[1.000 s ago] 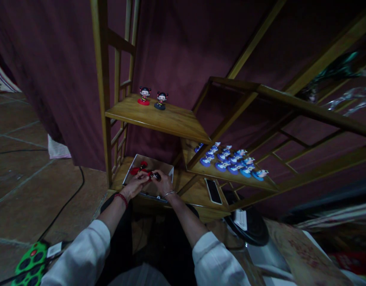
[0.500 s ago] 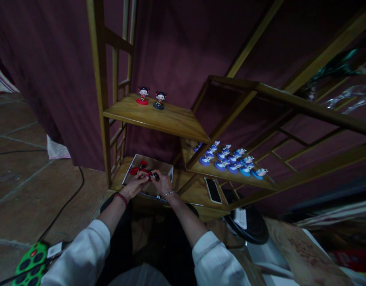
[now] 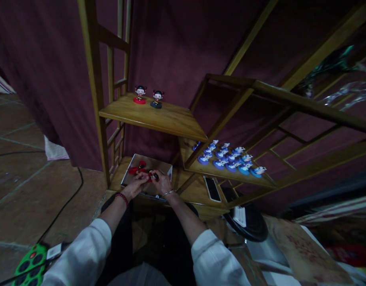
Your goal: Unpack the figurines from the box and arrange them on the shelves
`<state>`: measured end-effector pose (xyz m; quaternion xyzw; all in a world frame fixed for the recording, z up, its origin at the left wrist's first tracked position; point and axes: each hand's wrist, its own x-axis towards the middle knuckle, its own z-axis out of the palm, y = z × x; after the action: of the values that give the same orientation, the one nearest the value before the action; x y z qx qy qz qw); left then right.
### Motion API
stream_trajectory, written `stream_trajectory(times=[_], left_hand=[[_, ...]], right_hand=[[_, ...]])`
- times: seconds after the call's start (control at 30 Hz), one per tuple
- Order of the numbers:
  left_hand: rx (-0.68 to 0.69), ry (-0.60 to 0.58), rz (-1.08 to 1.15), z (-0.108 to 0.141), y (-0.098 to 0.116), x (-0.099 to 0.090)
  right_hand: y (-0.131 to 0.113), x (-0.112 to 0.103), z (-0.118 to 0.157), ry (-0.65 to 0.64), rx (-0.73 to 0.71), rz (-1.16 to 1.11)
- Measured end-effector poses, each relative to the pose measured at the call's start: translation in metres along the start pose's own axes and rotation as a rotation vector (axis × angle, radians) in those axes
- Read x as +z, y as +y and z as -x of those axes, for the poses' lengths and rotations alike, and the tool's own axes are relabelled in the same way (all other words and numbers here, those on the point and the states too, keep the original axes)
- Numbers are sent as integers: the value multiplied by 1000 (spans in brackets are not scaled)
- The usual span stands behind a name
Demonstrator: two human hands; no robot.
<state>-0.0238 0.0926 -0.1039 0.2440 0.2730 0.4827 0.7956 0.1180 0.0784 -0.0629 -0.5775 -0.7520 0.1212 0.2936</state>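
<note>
Between both hands is a small figurine point(image 3: 153, 176) with a black head and a red base, held over an open box. My left hand point(image 3: 138, 185), a red bead bracelet at its wrist, closes its fingers on the red side. My right hand point(image 3: 163, 183), with a silver bangle, pinches the dark head. Inside the shallow white-edged box point(image 3: 162, 163) lie more red and black figurines point(image 3: 137, 169), left of the held one. Two similar figurines stand upright on the shelf above: one on a red base point(image 3: 140, 95), the other on a dark base point(image 3: 157, 99).
A wooden shelf unit point(image 3: 153, 119) surrounds the work spot. Several blue and purple figurines point(image 3: 232, 163) stand on a shelf at right, with a phone point(image 3: 212, 188) below them. A black-lidded bin point(image 3: 251, 226) is at lower right; a green power strip point(image 3: 30, 265) lies on the floor at left.
The view has shifted slightly, so the shelves appear a little further left. Both hands keep their hold on the figurine with hardly any visible movement.
</note>
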Motion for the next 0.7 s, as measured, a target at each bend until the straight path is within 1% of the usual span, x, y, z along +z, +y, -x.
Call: stream_trajectory(times=[0.17, 0.33, 0.43, 0.57, 0.7], left_hand=[[-52, 62, -36, -7, -8, 3], [-73, 110, -82, -14, -15, 7], [-90, 149, -147, -18, -18, 9], [-108, 201, -252, -24, -21, 7], [-100, 218, -533, -32, -23, 2]], right_hand=[[5, -2, 3, -22, 62, 55], [8, -3, 5, -105, 157, 141], [12, -2, 3, -141, 189, 167], [18, 3, 0, -189, 218, 209], [24, 10, -3, -229, 240, 256]])
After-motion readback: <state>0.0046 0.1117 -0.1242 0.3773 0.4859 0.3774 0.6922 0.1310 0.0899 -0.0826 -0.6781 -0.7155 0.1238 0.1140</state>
